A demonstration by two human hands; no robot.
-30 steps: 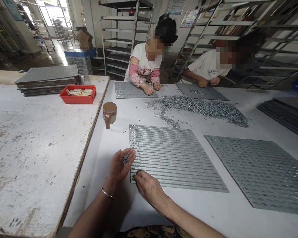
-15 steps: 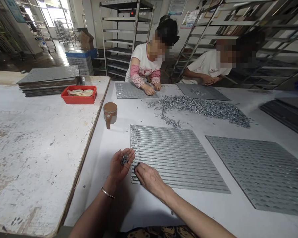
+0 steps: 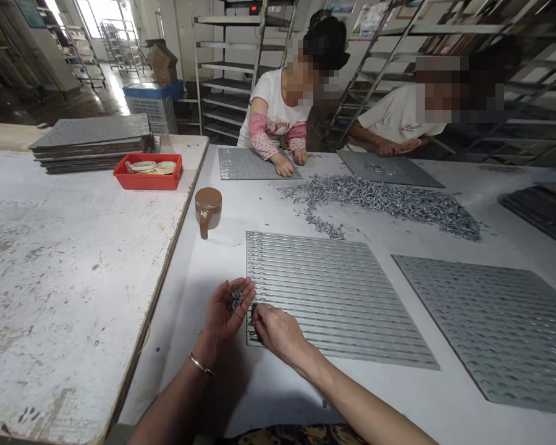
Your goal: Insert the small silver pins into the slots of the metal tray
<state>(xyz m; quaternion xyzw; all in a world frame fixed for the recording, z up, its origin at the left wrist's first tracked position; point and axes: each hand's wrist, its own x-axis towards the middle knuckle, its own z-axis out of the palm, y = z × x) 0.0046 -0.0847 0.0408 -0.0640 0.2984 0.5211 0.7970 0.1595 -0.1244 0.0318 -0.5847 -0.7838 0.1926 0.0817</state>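
Observation:
In the head view my left hand [image 3: 223, 318] is palm up and cupped, holding a small heap of shiny grey pieces [image 3: 235, 300]. Its fingertips come close to the left edge of a grey ridged sheet [image 3: 333, 296]. Over that sheet's near left corner, my right hand [image 3: 280, 330] has its fingers pinched and pointed down. What sits between those fingertips is hidden. Along the sheet's left side, small teardrop-like pieces lie in the rows. A loose pile of the same sort of pieces [image 3: 398, 204] spreads beyond the sheet.
A second patterned sheet [image 3: 491, 327] lies to the right. A brown mug [image 3: 208, 207] stands left of the sheet's far corner. On the adjoining left table are a red tray [image 3: 148, 180] and stacked grey sheets [image 3: 92, 142]. Two people work across the table.
The view has shifted slightly. My right hand stays at the same corner with its fingers a little changed, and my left hand keeps its heap of pieces.

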